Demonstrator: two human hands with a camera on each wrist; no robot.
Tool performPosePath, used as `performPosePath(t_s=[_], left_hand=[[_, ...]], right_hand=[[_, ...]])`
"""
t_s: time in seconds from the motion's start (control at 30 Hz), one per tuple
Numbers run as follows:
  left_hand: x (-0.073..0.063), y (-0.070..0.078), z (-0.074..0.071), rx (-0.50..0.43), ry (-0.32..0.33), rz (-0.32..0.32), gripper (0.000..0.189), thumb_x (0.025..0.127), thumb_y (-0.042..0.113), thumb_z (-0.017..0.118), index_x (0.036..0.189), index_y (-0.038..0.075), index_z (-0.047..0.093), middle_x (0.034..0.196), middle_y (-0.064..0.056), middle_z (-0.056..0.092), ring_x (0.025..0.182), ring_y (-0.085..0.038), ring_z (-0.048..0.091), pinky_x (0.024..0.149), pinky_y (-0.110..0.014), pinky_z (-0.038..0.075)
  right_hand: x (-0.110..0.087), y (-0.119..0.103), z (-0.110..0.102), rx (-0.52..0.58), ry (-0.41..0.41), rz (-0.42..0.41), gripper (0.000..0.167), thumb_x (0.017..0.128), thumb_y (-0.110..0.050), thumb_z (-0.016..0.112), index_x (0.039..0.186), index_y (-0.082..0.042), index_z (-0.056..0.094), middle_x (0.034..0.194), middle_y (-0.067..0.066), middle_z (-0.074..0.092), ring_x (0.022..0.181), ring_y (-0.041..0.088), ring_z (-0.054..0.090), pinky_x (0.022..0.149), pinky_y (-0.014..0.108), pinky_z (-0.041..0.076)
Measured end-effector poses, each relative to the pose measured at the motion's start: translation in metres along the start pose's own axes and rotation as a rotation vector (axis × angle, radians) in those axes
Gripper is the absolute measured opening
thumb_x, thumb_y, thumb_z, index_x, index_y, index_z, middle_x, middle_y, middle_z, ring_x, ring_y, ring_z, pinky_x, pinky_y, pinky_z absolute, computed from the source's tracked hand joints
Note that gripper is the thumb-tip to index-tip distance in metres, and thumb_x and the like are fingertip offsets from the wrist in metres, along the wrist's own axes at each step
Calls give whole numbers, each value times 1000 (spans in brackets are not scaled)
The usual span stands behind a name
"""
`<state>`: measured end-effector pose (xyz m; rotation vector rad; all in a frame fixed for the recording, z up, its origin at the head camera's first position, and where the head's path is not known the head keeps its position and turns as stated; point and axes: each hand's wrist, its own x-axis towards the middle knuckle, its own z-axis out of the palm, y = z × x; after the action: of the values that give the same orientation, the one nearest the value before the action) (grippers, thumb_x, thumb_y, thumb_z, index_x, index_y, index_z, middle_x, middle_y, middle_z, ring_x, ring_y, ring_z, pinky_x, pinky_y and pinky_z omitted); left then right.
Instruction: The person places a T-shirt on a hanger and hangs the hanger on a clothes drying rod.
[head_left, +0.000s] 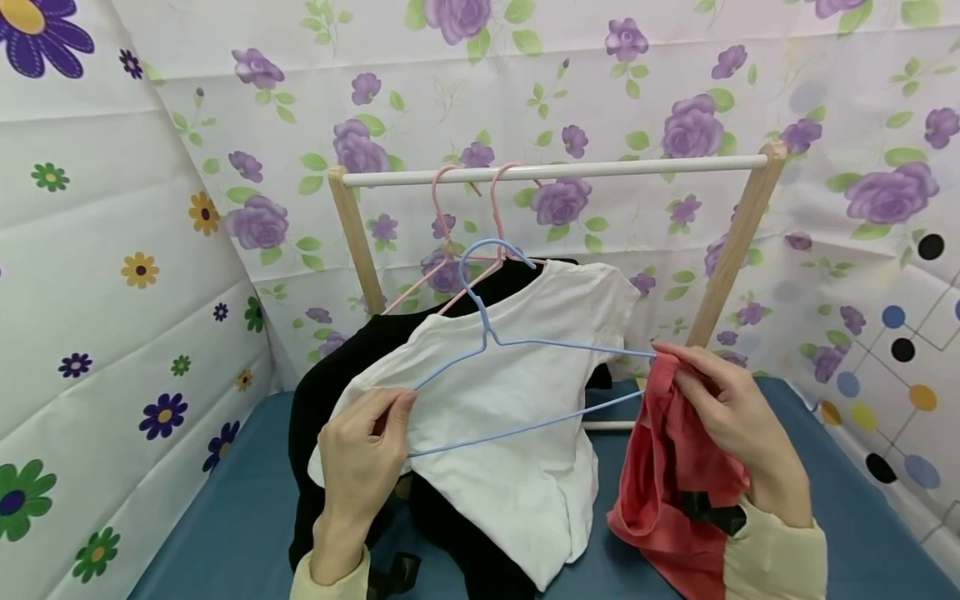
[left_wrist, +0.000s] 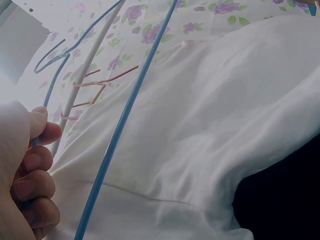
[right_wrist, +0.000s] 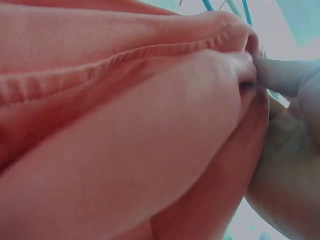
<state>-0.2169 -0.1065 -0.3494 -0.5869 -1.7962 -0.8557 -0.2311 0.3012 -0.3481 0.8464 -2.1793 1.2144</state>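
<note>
A blue clothes hanger (head_left: 486, 327) is held up in front of the rack, its hook pointing up. My left hand (head_left: 366, 454) grips its left corner, with fingers curled round the blue wire in the left wrist view. At the hanger's right end my right hand (head_left: 731, 408) pinches a red garment (head_left: 663, 467) by its gathered edge, and the cloth hangs below the fingers. The hanger's right tip is hidden by this cloth. In the right wrist view, thumb and fingers press on the folded red fabric (right_wrist: 125, 130).
Behind the hanger, a white shirt (head_left: 510, 417) and a black garment (head_left: 322, 392) hang on pink hangers (head_left: 442, 208) from the rack's white rod (head_left: 630, 169). Wooden posts (head_left: 738, 242) support the rod. Blue cloth (head_left: 217, 517) covers the table, and flowered sheets (head_left: 300, 108) surround it.
</note>
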Motion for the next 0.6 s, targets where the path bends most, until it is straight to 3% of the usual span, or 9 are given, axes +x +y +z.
performPosePath(t_s=[0.23, 0.33, 0.43, 0.5, 0.6], left_hand=[[1, 3, 0, -6, -9, -1, 8, 90, 13, 72, 83, 9, 74, 76, 2, 68, 56, -6, 52, 51, -22, 42], [1, 4, 0, -14, -11, 8, 11, 92, 16, 70, 84, 9, 74, 75, 2, 68, 57, -7, 52, 51, -23, 42], [1, 4, 0, -20, -12, 20, 15, 93, 19, 68, 84, 9, 75, 74, 2, 67, 57, -7, 52, 51, -23, 42], [1, 4, 0, -20, -8, 24, 16, 93, 20, 68, 84, 9, 75, 74, 2, 67, 56, -6, 52, 51, -23, 42], [1, 4, -2, -17, -2, 28, 13, 92, 18, 70, 84, 9, 75, 74, 2, 67, 55, -6, 52, 50, -23, 43]], right_hand=[[1, -6, 3, -200, 67, 17, 30, 96, 15, 47, 124, 7, 50, 106, 8, 60, 86, 4, 56, 73, 11, 44], [3, -9, 4, -312, 127, -45, 30, 90, 19, 53, 119, 9, 56, 110, 16, 58, 93, 14, 55, 76, 13, 41], [6, -10, 4, -412, 200, -123, 34, 82, 24, 60, 113, 8, 63, 113, 22, 54, 99, 28, 50, 77, 22, 37], [7, -10, 6, -428, 239, -158, 35, 79, 25, 63, 110, 7, 65, 111, 23, 54, 96, 29, 49, 75, 25, 37], [8, -11, 9, -406, 271, -153, 37, 80, 23, 63, 111, 4, 67, 105, 16, 59, 88, 19, 50, 71, 21, 37]])
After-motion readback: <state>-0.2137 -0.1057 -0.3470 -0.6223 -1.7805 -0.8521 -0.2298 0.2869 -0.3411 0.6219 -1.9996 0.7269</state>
